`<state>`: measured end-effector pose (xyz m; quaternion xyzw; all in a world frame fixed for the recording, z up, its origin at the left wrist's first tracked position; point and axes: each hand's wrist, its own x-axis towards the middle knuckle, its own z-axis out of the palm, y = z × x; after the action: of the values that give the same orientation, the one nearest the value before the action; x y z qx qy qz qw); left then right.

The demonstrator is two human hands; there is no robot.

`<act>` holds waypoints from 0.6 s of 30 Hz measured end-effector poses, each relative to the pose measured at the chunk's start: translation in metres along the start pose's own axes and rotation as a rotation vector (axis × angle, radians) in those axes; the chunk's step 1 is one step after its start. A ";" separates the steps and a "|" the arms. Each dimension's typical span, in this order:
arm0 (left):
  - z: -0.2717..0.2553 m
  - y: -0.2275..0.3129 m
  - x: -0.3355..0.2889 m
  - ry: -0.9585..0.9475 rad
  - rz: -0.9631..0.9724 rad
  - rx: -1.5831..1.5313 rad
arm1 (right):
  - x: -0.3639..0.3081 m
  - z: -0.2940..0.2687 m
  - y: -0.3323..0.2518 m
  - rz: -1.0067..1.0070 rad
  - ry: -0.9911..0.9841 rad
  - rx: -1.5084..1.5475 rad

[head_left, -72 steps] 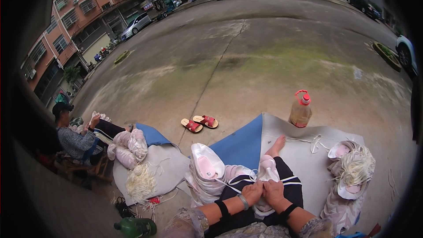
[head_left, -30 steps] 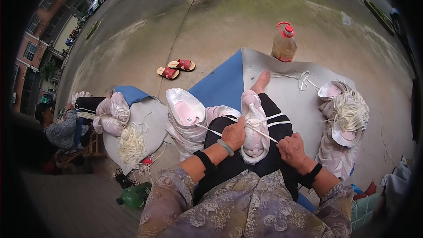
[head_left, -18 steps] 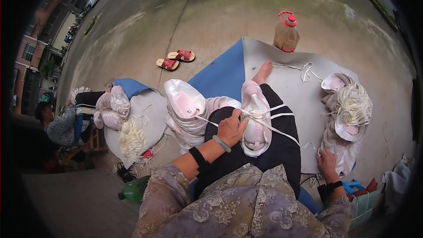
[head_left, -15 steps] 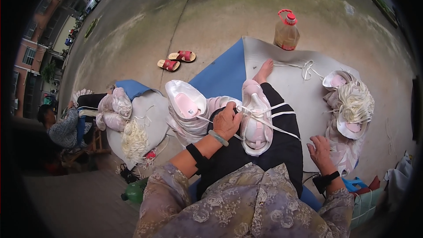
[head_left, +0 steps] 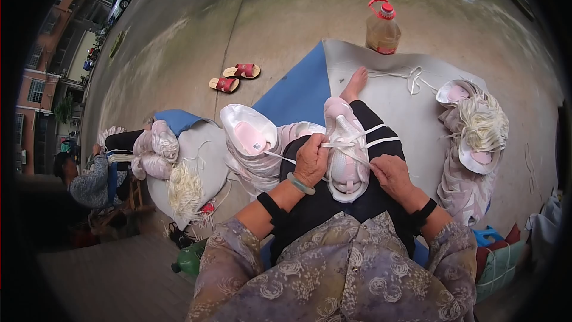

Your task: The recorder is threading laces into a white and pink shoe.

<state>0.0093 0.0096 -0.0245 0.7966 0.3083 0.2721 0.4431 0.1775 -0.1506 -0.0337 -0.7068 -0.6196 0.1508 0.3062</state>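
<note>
A white and pink shoe upper [head_left: 344, 170] lies lengthwise across my lap, its toe pointing away from me. White shoelace [head_left: 351, 146] crosses over its middle, with loose ends trailing to the right. At the upper's left edge, my left hand [head_left: 312, 160] is closed with lace pinched between thumb and fingers. My right hand [head_left: 393, 179] is also closed, gripping a lace strand just right of the upper. Beside my left hand, a stack of similar uppers [head_left: 253, 164] leans against my leg, the top one showing its pink lining.
To the right, more uppers [head_left: 462, 194] are piled with a bundle of white laces [head_left: 484, 125]. A large bottle [head_left: 383, 34] stands beyond the grey mat [head_left: 411, 104]. Red slippers [head_left: 242, 71] sit on the concrete. Another person [head_left: 95, 176] sits at far left near more uppers [head_left: 156, 149].
My right hand has come in from the right and taken hold of a lace strand. My left hand has closed on lace at the upper's left edge.
</note>
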 end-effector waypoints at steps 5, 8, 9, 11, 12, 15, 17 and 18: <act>0.003 -0.009 -0.005 -0.093 -0.059 0.079 | -0.031 -0.028 0.001 0.217 0.014 0.313; 0.007 -0.010 -0.005 -0.141 -0.032 0.173 | -0.079 -0.058 0.040 0.470 -0.077 0.424; 0.007 -0.010 -0.006 -0.147 -0.027 0.165 | -0.092 -0.065 0.048 0.564 -0.115 0.440; 0.009 -0.010 -0.006 -0.154 -0.023 0.152 | -0.105 -0.061 0.049 0.627 -0.156 0.499; 0.009 -0.008 -0.005 -0.142 0.002 0.185 | -0.104 -0.062 0.045 0.692 -0.194 0.560; 0.006 -0.006 -0.003 -0.143 -0.055 0.197 | -0.074 -0.050 0.028 0.395 -0.071 0.296; 0.004 -0.003 -0.002 -0.159 -0.136 0.174 | -0.046 -0.044 0.015 0.348 -0.011 0.254; 0.003 0.001 -0.001 -0.170 -0.087 0.199 | -0.033 -0.040 0.009 0.300 0.049 0.210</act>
<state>0.0113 0.0069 -0.0250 0.8426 0.3295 0.1523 0.3977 0.2023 -0.1929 -0.0137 -0.7590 -0.4804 0.2414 0.3672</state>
